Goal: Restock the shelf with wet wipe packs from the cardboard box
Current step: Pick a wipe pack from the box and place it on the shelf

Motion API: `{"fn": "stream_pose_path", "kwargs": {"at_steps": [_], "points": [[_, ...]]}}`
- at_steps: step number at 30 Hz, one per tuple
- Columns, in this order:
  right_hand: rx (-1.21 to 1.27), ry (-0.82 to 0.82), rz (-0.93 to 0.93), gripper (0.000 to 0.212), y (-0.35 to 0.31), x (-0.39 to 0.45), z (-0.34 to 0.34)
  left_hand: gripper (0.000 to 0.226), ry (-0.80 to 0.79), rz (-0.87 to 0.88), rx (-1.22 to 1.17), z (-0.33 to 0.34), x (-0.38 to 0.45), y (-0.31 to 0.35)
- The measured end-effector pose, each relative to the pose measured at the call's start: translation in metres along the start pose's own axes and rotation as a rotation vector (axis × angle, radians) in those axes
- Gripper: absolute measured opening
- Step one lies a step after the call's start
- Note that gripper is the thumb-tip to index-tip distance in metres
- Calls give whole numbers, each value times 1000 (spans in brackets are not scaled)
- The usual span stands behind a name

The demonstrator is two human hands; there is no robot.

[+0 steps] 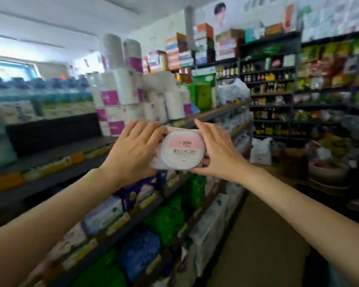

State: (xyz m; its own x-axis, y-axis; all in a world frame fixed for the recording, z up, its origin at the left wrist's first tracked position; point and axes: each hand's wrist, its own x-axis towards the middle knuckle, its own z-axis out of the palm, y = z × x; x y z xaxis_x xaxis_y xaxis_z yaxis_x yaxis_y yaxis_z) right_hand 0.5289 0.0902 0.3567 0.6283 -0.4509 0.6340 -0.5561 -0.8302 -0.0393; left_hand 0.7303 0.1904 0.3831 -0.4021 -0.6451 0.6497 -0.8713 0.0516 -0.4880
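A wet wipe pack, white and pink with a round lid facing me, is held up in mid-air in front of the shelf unit. My left hand grips its left end and my right hand grips its right end. Behind and left of the pack runs a dark shelf with a bare stretch on it. The cardboard box is not in view.
Stacked toilet paper rolls stand on the shelf just behind the pack. Lower shelves hold green, blue and purple packs. An aisle floor runs along the right, with bags and baskets at its far end and full shelves beyond.
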Motion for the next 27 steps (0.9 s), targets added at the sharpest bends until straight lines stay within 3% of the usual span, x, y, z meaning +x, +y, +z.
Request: {"fn": "stream_pose_path", "kwargs": {"at_steps": [3,9,12,17,23,27], "points": [[-138,161,-141,116,-38,55,30,68,-11,-57,137,-30,-29,-55],[-105,419,-395,103,-118,157,57,73,7,-223,420,-64,-76,-138],[-103,474,-506,97,-149,211,64,79,-29,-315,553,-73,-86,-178],[-112,405,-656,96,-181,294,93,100,-252,-464,672,-57,-101,-236],[-269,257,-797,88,-197,369,145,104,-483,-509,732,-29,-118,-293],[-342,163,-844,89,-212,400,191,98,-734,-576,680,-5,-118,-316]]}}
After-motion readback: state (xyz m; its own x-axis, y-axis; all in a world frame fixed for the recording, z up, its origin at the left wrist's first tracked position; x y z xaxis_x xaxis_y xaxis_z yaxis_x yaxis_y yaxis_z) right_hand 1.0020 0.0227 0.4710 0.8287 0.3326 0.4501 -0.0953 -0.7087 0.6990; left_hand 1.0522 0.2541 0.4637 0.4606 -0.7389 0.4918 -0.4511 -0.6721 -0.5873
